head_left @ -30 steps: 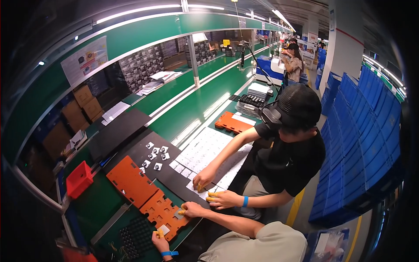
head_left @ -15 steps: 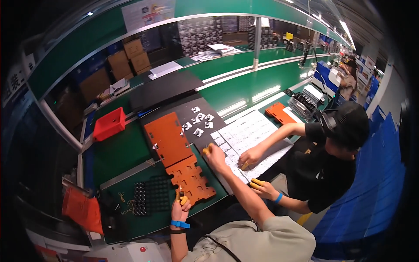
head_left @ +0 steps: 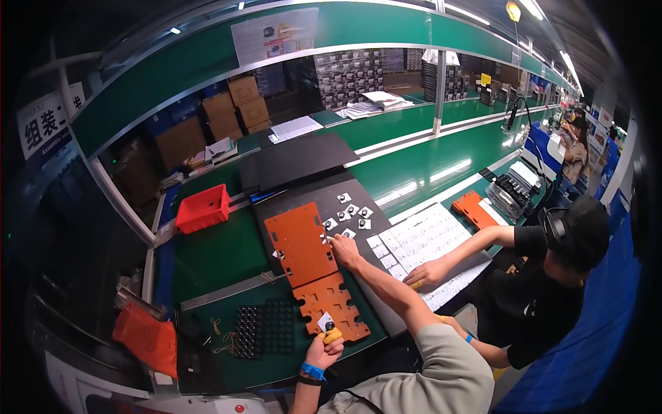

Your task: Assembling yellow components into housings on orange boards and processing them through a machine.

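My left hand (head_left: 324, 350), with yellow finger covers and a blue wristband, pinches a small white square piece with a black round lens-like part (head_left: 329, 325). It is over the near part of the orange notched boards (head_left: 298, 238). My right hand (head_left: 346, 251) reaches to the right edge of the far board, its fingertips pressed together beside small white and dark bits there. Whatever is between those fingertips is too small to make out. Several similar white pieces with black round parts (head_left: 351, 210) lie on the dark mat (head_left: 372, 259) just beyond.
A red bin (head_left: 203, 209) stands at the left, and a black grid tray (head_left: 247, 331) lies near the front edge. To the right, a co-worker's hand (head_left: 426, 272) rests on a white printed sheet (head_left: 431, 241). An orange bag (head_left: 145, 338) hangs at the near left.
My right hand has moved away from me to the far board's edge. The white piece in my left hand now shows its face. The head view has shifted.
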Demonstrator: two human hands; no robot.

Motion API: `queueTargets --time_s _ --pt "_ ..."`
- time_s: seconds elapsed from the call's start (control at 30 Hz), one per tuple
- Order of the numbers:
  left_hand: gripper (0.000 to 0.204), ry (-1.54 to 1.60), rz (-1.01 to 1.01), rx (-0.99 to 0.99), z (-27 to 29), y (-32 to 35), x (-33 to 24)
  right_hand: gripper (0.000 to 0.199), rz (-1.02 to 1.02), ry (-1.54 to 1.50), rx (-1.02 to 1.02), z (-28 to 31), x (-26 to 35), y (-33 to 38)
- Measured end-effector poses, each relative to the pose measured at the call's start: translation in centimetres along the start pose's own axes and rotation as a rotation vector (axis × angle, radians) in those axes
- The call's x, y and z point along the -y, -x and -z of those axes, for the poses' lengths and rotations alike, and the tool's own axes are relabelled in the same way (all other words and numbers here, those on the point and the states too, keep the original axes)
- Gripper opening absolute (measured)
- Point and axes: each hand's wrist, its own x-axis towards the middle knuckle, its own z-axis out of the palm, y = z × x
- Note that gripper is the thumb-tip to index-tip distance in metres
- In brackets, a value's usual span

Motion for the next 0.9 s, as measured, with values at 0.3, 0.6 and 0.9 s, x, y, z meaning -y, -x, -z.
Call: queueTargets --time_s 0.3,0.6,0.9 --pt "0.021 -0.06 0.112 0.1 -1.9 -1.5 -0.9 0.027 -0.156 -1.011 0.485 16.6 8.8 10.1" --pt "0.028 -0.053 0.207 0.085 -1.4 -2.1 -0.1 0.019 0.047 -1.044 0.869 15.9 6.0 10.5" --pt "0.041 0.073 0.009 -0.03 -0.2 0.9 -0.9 0.019 -0.563 -0.653 -0.097 7.2 -2.7 -2.8"
